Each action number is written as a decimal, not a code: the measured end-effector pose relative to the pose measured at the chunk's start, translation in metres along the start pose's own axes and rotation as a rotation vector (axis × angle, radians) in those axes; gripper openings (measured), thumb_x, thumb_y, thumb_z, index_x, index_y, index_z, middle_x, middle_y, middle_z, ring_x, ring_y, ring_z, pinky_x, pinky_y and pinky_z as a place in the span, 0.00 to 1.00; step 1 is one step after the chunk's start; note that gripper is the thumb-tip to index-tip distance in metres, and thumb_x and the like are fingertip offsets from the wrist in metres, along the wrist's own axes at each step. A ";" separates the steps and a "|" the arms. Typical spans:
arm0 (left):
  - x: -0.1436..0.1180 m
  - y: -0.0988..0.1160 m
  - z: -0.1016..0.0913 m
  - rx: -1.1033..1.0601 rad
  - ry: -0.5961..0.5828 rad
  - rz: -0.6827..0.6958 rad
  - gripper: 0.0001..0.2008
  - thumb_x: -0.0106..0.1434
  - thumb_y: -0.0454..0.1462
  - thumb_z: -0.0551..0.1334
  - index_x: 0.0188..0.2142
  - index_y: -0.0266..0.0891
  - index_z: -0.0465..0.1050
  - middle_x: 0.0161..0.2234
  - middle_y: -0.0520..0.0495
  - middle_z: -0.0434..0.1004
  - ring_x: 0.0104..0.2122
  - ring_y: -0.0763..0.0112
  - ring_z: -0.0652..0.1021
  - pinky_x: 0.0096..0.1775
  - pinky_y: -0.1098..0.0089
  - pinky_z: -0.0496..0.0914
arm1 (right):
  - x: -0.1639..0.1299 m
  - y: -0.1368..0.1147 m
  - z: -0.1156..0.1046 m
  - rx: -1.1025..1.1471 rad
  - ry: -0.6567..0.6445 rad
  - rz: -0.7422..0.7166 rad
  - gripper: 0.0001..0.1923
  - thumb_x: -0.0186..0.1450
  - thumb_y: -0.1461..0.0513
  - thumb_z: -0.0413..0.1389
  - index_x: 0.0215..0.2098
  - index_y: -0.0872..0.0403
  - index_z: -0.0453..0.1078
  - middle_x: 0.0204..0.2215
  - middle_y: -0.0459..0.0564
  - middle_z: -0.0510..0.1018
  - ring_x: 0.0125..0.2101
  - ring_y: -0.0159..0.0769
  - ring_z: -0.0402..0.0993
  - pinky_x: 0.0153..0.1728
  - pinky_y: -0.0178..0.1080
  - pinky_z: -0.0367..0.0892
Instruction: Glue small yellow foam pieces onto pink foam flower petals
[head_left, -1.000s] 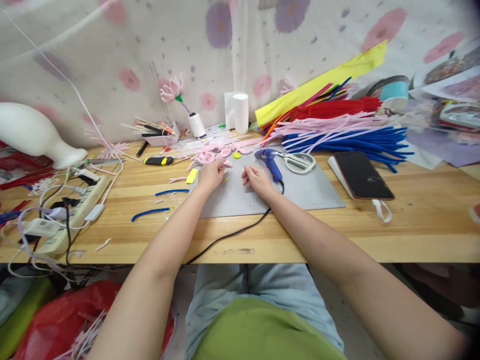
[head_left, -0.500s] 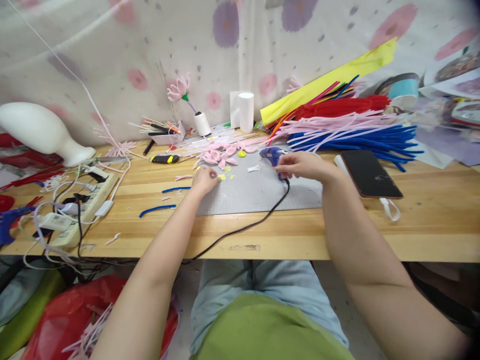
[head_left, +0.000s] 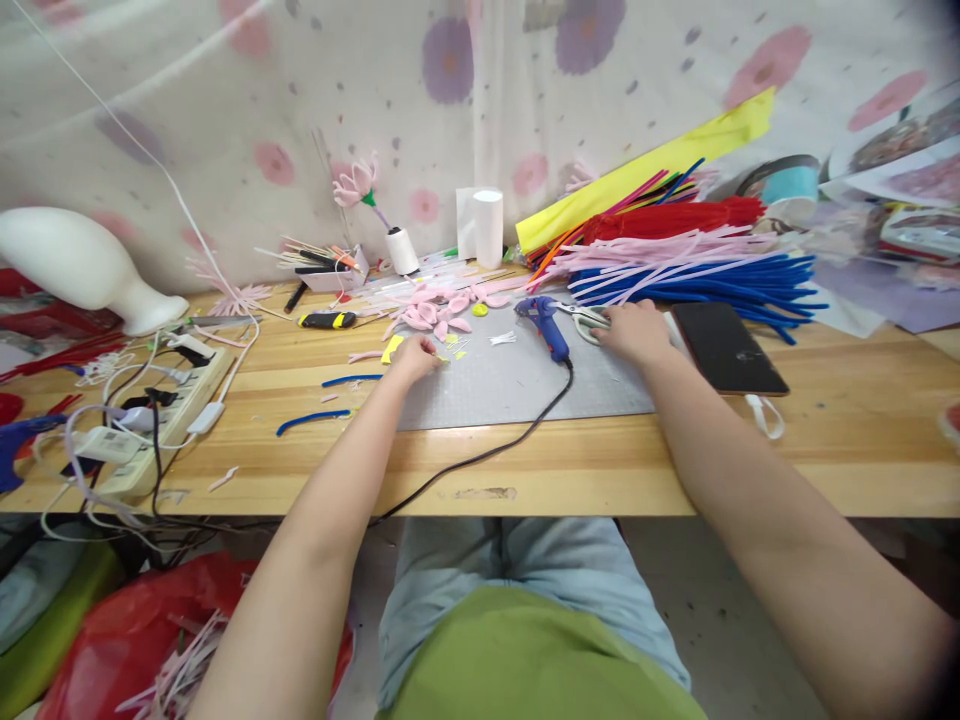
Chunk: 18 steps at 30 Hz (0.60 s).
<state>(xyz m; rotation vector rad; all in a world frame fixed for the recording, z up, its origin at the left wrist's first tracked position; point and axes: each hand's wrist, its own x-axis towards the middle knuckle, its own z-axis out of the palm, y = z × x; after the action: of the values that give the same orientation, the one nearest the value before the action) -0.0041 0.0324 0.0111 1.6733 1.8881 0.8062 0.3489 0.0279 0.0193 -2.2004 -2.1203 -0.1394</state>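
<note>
My left hand (head_left: 415, 360) is closed in a pinch at the left side of the grey cutting mat (head_left: 510, 390). Something tiny and yellowish shows at its fingertips, too small to name. Beside it lie a yellow paper piece (head_left: 391, 349), yellow scraps and short white sticks. My right hand (head_left: 636, 330) has its fingers closed on the handles of the scissors (head_left: 585, 318), which lie at the mat's right side. Left of the scissors rests a blue glue gun (head_left: 549, 328), its black cord running toward the table's front edge.
Pink fuzzy petals (head_left: 431, 308) and a bundle of white sticks (head_left: 503, 339) lie on the mat. Pipe cleaners (head_left: 697, 270) are piled at the back right, near a phone (head_left: 727, 348). At left are a cutter (head_left: 327, 320), blue stems (head_left: 311, 420) and a power strip (head_left: 169, 425).
My right hand has left the glue gun and moved right onto the scissors. The glue gun now rests on the mat. My left hand stays near the yellow scraps, pinching.
</note>
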 end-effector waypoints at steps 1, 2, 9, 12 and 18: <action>-0.002 0.003 -0.001 0.064 -0.011 -0.003 0.11 0.40 0.30 0.67 0.24 0.40 0.67 0.22 0.54 0.70 0.25 0.72 0.70 0.31 0.71 0.63 | 0.000 -0.002 -0.001 -0.009 0.009 0.002 0.21 0.61 0.54 0.52 0.44 0.62 0.71 0.43 0.66 0.73 0.48 0.53 0.64 0.44 0.47 0.59; -0.005 0.006 -0.002 0.110 -0.008 0.000 0.12 0.41 0.31 0.66 0.27 0.41 0.67 0.24 0.54 0.71 0.25 0.72 0.70 0.31 0.71 0.62 | 0.000 -0.004 -0.002 -0.014 0.013 0.003 0.20 0.61 0.55 0.52 0.43 0.62 0.71 0.44 0.67 0.73 0.49 0.53 0.64 0.44 0.47 0.59; -0.013 0.010 -0.005 -0.012 0.016 -0.015 0.11 0.44 0.31 0.64 0.30 0.40 0.70 0.24 0.54 0.72 0.25 0.73 0.70 0.30 0.72 0.61 | 0.000 0.003 -0.032 0.536 -0.154 0.173 0.13 0.62 0.58 0.53 0.39 0.58 0.72 0.39 0.60 0.77 0.40 0.43 0.72 0.38 0.39 0.63; -0.017 0.006 -0.003 -0.242 0.047 -0.009 0.05 0.47 0.31 0.61 0.27 0.38 0.70 0.23 0.54 0.71 0.24 0.75 0.69 0.28 0.73 0.61 | -0.005 0.008 -0.049 1.101 -0.156 0.189 0.07 0.61 0.63 0.52 0.35 0.59 0.69 0.34 0.55 0.77 0.31 0.31 0.72 0.32 0.32 0.63; -0.029 0.007 0.001 -0.602 0.152 -0.028 0.02 0.49 0.34 0.61 0.26 0.37 0.71 0.24 0.54 0.72 0.25 0.77 0.70 0.30 0.75 0.62 | -0.016 -0.006 -0.081 1.475 0.053 0.050 0.04 0.56 0.67 0.55 0.31 0.55 0.65 0.25 0.44 0.71 0.21 0.23 0.65 0.22 0.28 0.60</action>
<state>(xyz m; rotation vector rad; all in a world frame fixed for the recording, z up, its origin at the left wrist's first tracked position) 0.0058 0.0044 0.0147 1.2323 1.5353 1.3585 0.3417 0.0023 0.0977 -1.2363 -1.2536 0.9914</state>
